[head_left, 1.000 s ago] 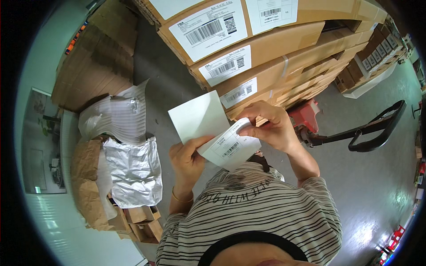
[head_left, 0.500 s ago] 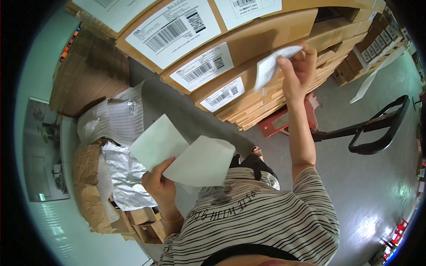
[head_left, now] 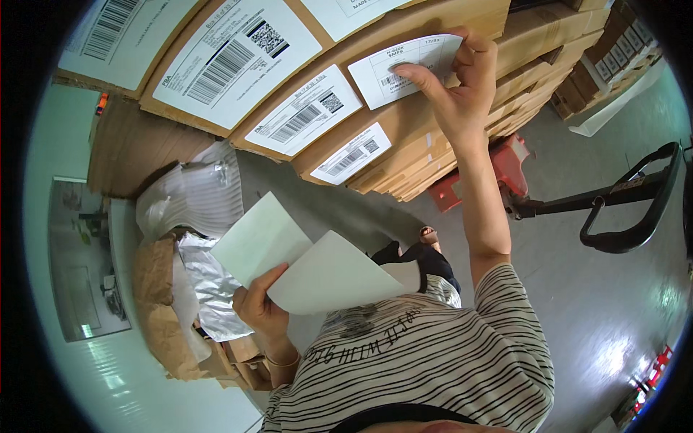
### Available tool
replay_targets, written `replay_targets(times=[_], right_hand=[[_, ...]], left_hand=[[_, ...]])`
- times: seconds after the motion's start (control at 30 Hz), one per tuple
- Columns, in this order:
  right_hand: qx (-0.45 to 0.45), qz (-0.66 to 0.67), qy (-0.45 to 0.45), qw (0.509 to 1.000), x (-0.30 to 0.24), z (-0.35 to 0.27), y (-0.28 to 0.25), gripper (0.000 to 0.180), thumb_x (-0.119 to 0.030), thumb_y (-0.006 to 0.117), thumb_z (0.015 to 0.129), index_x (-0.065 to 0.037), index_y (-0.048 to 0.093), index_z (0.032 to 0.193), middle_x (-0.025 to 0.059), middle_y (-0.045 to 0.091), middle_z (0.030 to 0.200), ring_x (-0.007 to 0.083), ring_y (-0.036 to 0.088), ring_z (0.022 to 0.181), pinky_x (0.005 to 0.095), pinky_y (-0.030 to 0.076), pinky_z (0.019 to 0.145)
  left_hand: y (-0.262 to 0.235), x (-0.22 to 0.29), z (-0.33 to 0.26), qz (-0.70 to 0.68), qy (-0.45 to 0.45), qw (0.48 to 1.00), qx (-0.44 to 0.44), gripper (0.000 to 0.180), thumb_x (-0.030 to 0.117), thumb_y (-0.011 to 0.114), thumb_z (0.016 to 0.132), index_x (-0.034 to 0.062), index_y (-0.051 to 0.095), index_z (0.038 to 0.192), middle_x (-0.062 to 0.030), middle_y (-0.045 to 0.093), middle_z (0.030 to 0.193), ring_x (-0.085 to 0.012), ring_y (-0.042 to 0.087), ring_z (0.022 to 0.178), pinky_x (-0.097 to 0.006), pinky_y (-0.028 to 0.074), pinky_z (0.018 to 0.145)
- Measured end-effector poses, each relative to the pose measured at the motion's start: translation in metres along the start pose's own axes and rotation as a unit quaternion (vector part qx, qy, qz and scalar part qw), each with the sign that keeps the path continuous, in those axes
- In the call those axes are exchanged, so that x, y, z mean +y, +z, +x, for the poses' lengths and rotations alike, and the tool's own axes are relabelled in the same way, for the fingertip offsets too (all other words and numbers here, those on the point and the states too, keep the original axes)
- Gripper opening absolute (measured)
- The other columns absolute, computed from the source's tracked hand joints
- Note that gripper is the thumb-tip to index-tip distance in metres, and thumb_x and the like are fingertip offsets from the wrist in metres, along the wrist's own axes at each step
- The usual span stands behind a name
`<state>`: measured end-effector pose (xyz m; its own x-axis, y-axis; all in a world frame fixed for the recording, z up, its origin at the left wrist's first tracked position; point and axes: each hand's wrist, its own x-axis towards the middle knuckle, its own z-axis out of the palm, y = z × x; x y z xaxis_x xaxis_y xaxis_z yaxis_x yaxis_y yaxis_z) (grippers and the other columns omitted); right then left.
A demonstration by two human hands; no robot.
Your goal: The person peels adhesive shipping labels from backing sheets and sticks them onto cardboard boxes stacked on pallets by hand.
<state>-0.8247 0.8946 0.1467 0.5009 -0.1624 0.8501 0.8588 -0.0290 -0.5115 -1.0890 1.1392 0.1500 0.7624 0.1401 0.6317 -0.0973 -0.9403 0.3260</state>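
My right hand (head_left: 465, 97) holds a white printed label (head_left: 413, 52) against the side of a cardboard box (head_left: 433, 119), with its thumb on the label's face and its fingers at the right edge. The label lies beside others on the stacked boxes, such as a shipping label (head_left: 303, 110) with a barcode. Lower on the left, my left hand (head_left: 261, 307) is closed on pale label sheets (head_left: 332, 278), which fan out in two parts with their plain sides showing. Whether the right label touches the box all along cannot be seen.
A pallet jack handle (head_left: 635, 191) and its red base (head_left: 509, 166) stand at the right. At the left are bundled foam wrap (head_left: 191, 195), silver foil wrap (head_left: 216, 296) and brown paper (head_left: 155, 289). More boxes (head_left: 613, 68) sit far right.
My right hand has moved left and up, bringing the label flat against the box with its printed face showing. The left hand keeps its sheets; the view has shifted slightly.
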Motion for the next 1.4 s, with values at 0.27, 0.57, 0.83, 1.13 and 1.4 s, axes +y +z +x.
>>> replay_targets(times=[0.27,0.57,0.83,1.13,1.4], right_hand=[[0.019,-0.026,0.002,0.999,0.002,-0.001,0.004,0.057,-0.012,0.081,0.074,-0.001,0.041,0.111,0.0166,0.068,0.091,0.0203,0.069,0.083,0.0291,0.055,0.068],[0.005,-0.178,-0.003,0.984,-0.010,0.005,0.003,0.066,-0.012,0.086,0.067,-0.001,0.043,0.117,0.0123,0.067,0.090,0.0180,0.068,0.081,0.0276,0.055,0.066],[0.100,-0.290,0.024,0.951,-0.005,0.011,-0.026,0.071,-0.026,0.092,0.059,0.000,0.053,0.112,0.0021,0.057,0.077,0.0106,0.054,0.066,0.0233,0.047,0.059],[-0.109,0.505,0.228,0.825,0.025,0.039,-0.047,0.062,-0.048,0.024,0.101,0.005,0.052,0.116,0.0247,0.065,0.106,0.0381,0.064,0.100,0.0458,0.049,0.094],[-0.207,0.250,0.159,0.932,-0.005,0.016,-0.033,0.053,-0.043,0.038,0.101,0.002,0.064,0.092,0.0153,0.067,0.092,0.0206,0.064,0.088,0.0318,0.049,0.083]], left_hand=[[0.004,-0.006,0.003,-0.007,0.000,1.000,-0.002,0.017,0.027,0.073,0.078,0.0115,0.076,0.084,-0.0022,0.069,0.066,-0.0117,0.047,0.045,-0.025,0.034,0.049],[0.004,-0.013,0.011,0.006,0.009,0.999,-0.034,0.014,0.018,0.072,0.077,0.0058,0.074,0.084,-0.0059,0.069,0.068,-0.0134,0.059,0.054,-0.024,0.042,0.052],[0.009,-0.022,0.009,-0.031,0.014,0.999,0.012,0.014,0.022,0.074,0.075,0.0102,0.075,0.082,-0.0025,0.069,0.067,-0.0127,0.054,0.048,-0.026,0.035,0.051],[0.008,-0.015,0.014,-0.109,0.045,0.993,0.010,0.015,0.017,0.076,0.068,0.0111,0.075,0.082,-0.0023,0.069,0.066,-0.0128,0.056,0.052,-0.024,0.039,0.054],[0.004,-0.024,0.011,-0.138,0.041,0.990,-0.006,0.017,0.015,0.076,0.066,0.0096,0.075,0.082,-0.0036,0.069,0.068,-0.0138,0.060,0.059,-0.024,0.043,0.057]])
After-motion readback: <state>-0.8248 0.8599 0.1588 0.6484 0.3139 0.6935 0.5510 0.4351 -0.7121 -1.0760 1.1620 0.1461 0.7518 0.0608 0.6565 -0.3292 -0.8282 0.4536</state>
